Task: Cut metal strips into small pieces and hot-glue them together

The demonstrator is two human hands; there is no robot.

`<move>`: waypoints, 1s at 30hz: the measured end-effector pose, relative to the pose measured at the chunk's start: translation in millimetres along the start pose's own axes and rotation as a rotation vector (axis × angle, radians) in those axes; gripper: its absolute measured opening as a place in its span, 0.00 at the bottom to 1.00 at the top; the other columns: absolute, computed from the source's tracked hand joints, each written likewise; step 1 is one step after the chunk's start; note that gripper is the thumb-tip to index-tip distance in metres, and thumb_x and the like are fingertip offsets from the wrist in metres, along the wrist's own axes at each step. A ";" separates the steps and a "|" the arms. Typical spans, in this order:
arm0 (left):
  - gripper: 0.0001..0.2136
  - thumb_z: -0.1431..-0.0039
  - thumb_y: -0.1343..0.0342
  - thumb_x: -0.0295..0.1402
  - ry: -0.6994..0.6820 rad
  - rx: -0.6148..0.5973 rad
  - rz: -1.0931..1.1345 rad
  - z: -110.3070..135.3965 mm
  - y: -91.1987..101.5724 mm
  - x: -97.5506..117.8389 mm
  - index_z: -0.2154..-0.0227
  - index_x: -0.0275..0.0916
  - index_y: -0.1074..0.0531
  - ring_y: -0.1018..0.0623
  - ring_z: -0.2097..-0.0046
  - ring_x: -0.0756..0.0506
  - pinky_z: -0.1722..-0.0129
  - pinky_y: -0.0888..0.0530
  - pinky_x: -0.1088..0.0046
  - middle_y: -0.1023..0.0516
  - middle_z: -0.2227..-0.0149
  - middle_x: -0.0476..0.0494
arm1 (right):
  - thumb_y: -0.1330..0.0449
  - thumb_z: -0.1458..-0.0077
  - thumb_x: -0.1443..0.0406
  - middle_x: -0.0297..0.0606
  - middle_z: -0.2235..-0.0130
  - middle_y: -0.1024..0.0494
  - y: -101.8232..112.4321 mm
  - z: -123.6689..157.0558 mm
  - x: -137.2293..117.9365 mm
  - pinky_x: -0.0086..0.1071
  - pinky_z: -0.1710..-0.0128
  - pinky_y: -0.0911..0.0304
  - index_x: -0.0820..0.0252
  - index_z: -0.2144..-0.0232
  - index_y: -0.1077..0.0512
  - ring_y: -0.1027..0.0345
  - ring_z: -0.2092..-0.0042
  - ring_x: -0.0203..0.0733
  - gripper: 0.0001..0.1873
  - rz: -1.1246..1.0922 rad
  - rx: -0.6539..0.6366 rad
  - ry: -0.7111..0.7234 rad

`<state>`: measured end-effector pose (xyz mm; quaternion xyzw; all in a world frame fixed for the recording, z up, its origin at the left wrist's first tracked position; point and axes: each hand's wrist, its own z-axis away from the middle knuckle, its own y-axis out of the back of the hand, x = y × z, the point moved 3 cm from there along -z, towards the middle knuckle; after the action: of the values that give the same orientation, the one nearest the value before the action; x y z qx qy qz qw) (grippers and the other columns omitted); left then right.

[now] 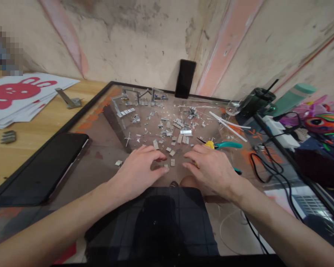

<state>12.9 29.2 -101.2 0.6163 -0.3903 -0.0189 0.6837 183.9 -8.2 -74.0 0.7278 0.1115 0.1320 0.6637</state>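
My left hand [140,165] hovers at or rests on the glass tabletop, thumb and fingers apart, with nothing visible between them. By its thumb tip lies a small grey-beige tile [166,165], partly hidden; another small tile [172,162] sits in the gap between my hands. My right hand [211,165] has its fingers loosely bent and apart, and no held thing shows. It partly covers pliers with teal handles [229,145] and a yellow joint. Beyond my hands several small tiles [180,138] and silvery scraps [192,112] lie scattered, beside a shiny metal strip [186,132].
A black phone [43,168] lies at left; another phone [185,78] leans on the wall. Small grey frame structures [144,96] stand at the back. White strips [231,127], a dark cup [257,102], a green bottle [292,97] and black cables [269,167] are at right.
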 end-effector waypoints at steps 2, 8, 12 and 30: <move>0.09 0.46 0.48 0.35 0.001 0.042 -0.011 -7.0 5.1 -3.9 0.63 0.40 0.28 0.29 0.57 0.42 0.55 0.34 0.62 0.26 0.62 0.45 | 0.43 0.46 0.63 0.37 0.68 0.26 1.4 -0.7 5.4 0.33 0.67 0.39 0.58 0.66 0.26 0.32 0.62 0.44 0.07 -0.005 0.005 -0.030; 0.13 0.45 0.50 0.30 -0.170 -0.036 -0.274 -39.9 -3.5 -1.8 0.56 0.42 0.29 0.31 0.54 0.40 0.55 0.36 0.60 0.27 0.59 0.42 | 0.44 0.45 0.64 0.37 0.66 0.25 2.8 4.3 13.8 0.34 0.66 0.38 0.58 0.65 0.26 0.31 0.61 0.44 0.08 -0.038 0.041 -0.082; 0.09 0.45 0.51 0.32 -0.185 -0.050 -0.397 -53.5 -11.0 -3.2 0.64 0.43 0.27 0.31 0.58 0.40 0.59 0.35 0.63 0.27 0.64 0.42 | 0.43 0.46 0.64 0.37 0.67 0.25 0.0 5.7 12.7 0.34 0.64 0.38 0.58 0.66 0.26 0.31 0.61 0.43 0.07 -0.057 0.038 -0.061; 0.05 0.48 0.47 0.33 -0.153 -0.032 -0.100 -55.0 -10.3 6.4 0.68 0.39 0.30 0.27 0.62 0.43 0.63 0.32 0.65 0.25 0.67 0.45 | 0.45 0.45 0.63 0.38 0.68 0.26 2.8 6.7 10.8 0.35 0.63 0.38 0.59 0.65 0.26 0.32 0.62 0.44 0.09 -0.118 0.049 -0.021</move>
<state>52.7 68.9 -103.3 0.6207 -0.4098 -0.1064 0.6599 196.3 -11.1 -71.3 0.7375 0.1503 0.0821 0.6533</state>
